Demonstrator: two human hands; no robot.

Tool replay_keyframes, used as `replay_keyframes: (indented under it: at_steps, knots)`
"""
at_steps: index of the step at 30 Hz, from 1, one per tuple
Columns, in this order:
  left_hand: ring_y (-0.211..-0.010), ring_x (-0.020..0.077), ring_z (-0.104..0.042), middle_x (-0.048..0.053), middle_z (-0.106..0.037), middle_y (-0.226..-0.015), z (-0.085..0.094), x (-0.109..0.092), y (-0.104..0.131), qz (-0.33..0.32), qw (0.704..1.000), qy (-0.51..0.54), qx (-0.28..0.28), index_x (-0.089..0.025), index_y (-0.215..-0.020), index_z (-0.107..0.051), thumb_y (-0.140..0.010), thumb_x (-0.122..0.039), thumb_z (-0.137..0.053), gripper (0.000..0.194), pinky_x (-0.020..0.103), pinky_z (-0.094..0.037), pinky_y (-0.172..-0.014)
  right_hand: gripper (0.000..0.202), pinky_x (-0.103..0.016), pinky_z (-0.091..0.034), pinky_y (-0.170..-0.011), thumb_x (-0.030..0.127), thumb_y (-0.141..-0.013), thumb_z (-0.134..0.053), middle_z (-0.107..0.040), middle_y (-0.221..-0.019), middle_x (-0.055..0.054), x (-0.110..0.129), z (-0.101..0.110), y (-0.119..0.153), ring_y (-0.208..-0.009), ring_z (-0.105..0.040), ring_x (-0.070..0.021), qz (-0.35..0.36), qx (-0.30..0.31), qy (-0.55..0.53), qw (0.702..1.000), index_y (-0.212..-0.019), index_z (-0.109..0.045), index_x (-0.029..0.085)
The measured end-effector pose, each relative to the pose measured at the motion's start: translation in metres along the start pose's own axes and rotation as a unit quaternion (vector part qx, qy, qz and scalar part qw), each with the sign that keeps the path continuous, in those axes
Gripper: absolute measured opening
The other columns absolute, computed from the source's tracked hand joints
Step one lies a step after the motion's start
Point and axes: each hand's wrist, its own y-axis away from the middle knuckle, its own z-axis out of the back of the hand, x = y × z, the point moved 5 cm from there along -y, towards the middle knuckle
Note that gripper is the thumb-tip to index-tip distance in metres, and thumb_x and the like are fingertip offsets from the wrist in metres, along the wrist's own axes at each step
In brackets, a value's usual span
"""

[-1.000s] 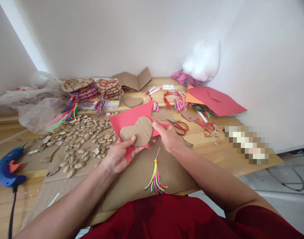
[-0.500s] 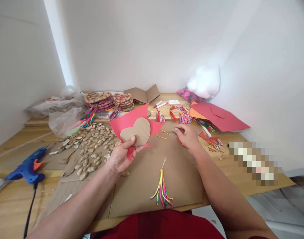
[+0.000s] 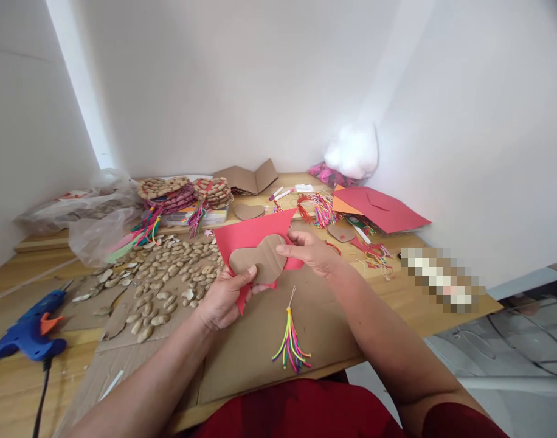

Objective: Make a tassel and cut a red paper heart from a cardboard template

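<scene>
A cardboard heart [image 3: 255, 258] lies against a piece of red paper [image 3: 255, 231] with jagged edges. My left hand [image 3: 226, 295] grips both at the lower left, thumb on the cardboard and fingers behind the paper. At the right edge, my right hand [image 3: 312, 252] pinches the heart and the paper, its thumb on the cardboard and its other fingers partly hidden. Below them, a colourful string tassel [image 3: 291, 344] lies on the cardboard sheet [image 3: 242, 365] in front of me.
Peanuts [image 3: 169, 267] are spread to the left, beside a blue glue gun [image 3: 30, 325]. Stacked peanut-covered pieces [image 3: 164, 191] stand at the back. Red sheets [image 3: 383, 210], string tassels [image 3: 321, 207] and a second cardboard heart [image 3: 341, 232] lie to the right.
My right hand has moved left from over the cardboard sheet and taken hold of the right edge of the heart and paper. The view has shifted slightly right.
</scene>
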Motion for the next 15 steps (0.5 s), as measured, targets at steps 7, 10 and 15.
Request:
replay_keyframes:
  at_steps: [7, 10, 15]
  knots:
    - [-0.099, 0.0267, -0.076, 0.011, -0.075, -0.122, 0.005, 0.001, -0.004, 0.005, 1.0, -0.012, -0.002, -0.024, -0.135, -0.059, -0.077, -0.011, -0.081, 0.063, 0.041, -0.064, -0.087, 0.023, -0.028, -0.044, -0.064, 0.042, -0.074, -0.082, -0.068, -0.07, 0.003, -0.009, -0.005, -0.005, -0.065, -0.057, -0.0136, 0.016, -0.049, 0.034, 0.998, -0.076, -0.076, 0.02]
    - [-0.097, 0.0269, -0.076, 0.011, -0.076, -0.119, 0.005, 0.001, -0.005, 0.011, 1.0, -0.011, -0.009, -0.023, -0.135, -0.06, -0.077, -0.01, -0.081, 0.063, 0.042, -0.065, -0.085, 0.026, -0.03, -0.049, -0.069, 0.045, -0.072, -0.084, -0.072, -0.076, 0.001, -0.013, -0.002, -0.005, -0.07, -0.062, -0.0167, 0.005, -0.038, 0.009, 0.999, -0.08, -0.076, 0.021]
    - [-0.096, 0.0278, -0.077, 0.011, -0.077, -0.113, 0.004, 0.005, -0.005, 0.018, 1.0, -0.013, -0.005, -0.021, -0.131, -0.063, -0.075, -0.01, -0.083, 0.06, 0.042, -0.065, -0.085, 0.027, -0.032, -0.053, -0.081, 0.044, -0.076, -0.082, -0.077, -0.093, -0.004, -0.02, 0.005, -0.003, -0.082, -0.069, -0.018, -0.023, 0.031, -0.031, 0.999, -0.089, -0.078, 0.02]
